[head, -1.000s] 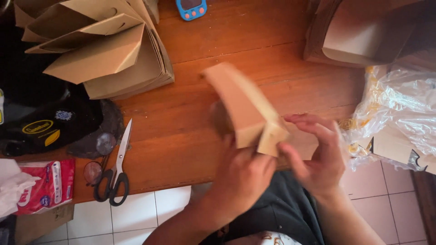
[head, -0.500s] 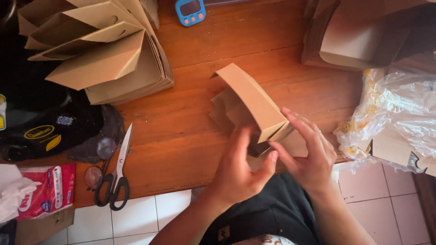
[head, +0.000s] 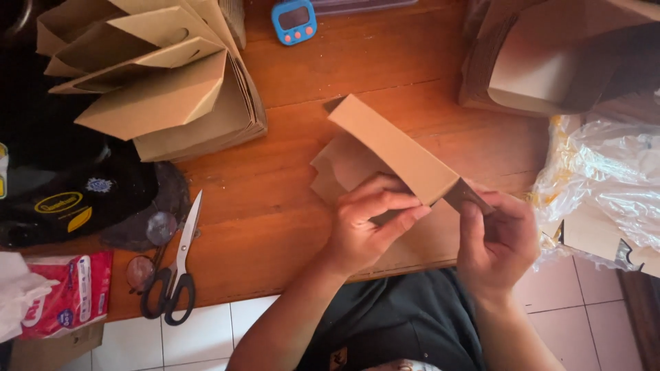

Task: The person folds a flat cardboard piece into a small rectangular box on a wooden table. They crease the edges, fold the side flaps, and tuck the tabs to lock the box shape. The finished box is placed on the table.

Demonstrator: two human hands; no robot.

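Left hand (head: 368,223) pinched on the near end of a partly folded brown cardboard box (head: 395,154), fingers curled over its lower flap, thumb side underneath. Right hand (head: 498,240) closed on the same end from the other side, thumb up against a small dark flap at the box's corner, fingers wrapped behind. Box held just above the wooden table (head: 357,62), near its front edge, over a flat brown sheet lying there. Long axis runs diagonally: near end at the hands, far end pointing up and left toward the middle of the table; the broad tan face tilts up toward the camera. Left on the table, a fanned stack of folded brown boxes (head: 158,82); below it a dark bag and black-handled scissors (head: 175,268), blades pointing away. A small blue timer (head: 293,20) at the far edge. Right side, more brown cardboard (head: 550,55) and crumpled clear plastic wrap (head: 605,178). White tiled floor (head: 213,336) below the table edge.
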